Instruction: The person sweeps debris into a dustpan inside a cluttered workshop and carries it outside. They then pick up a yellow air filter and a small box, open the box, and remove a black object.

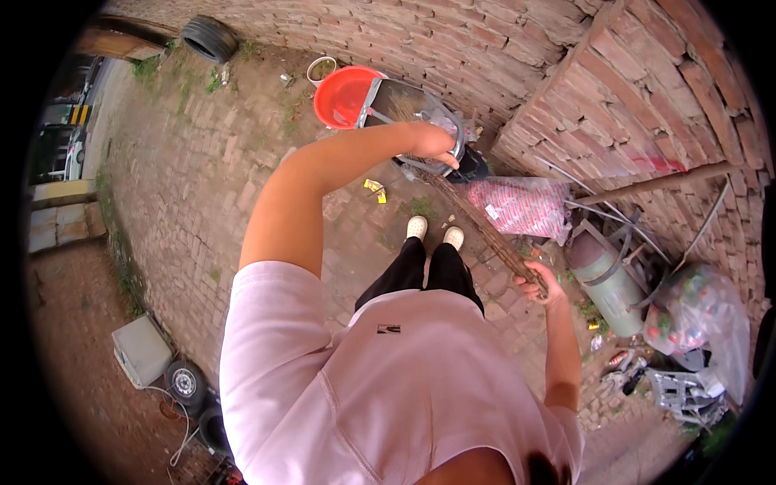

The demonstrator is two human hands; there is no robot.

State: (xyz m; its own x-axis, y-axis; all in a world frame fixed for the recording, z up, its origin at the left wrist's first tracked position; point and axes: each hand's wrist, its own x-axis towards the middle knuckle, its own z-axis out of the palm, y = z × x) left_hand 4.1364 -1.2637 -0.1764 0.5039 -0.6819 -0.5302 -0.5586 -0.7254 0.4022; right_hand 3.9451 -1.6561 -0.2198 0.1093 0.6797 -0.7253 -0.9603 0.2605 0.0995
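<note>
My right hand is closed round the near end of a long bundle of thin brown sticks. The bundle slants away to the upper left, toward a grey-rimmed container by the wall. My left arm reaches across to that container. At its near end my left hand is closed, its fingers curled over the grey rim. Part of the fingers' grip is hidden behind the hand. More thin sticks and some clear plastic show inside the container. A red basin stands against its far left side.
A pink-and-white patterned sack leans by the brick wall. Right of it lie a grey-green cylinder, several poles and a clear bag of bottles. A tyre is far left; a yellow wrapper lies on the paving.
</note>
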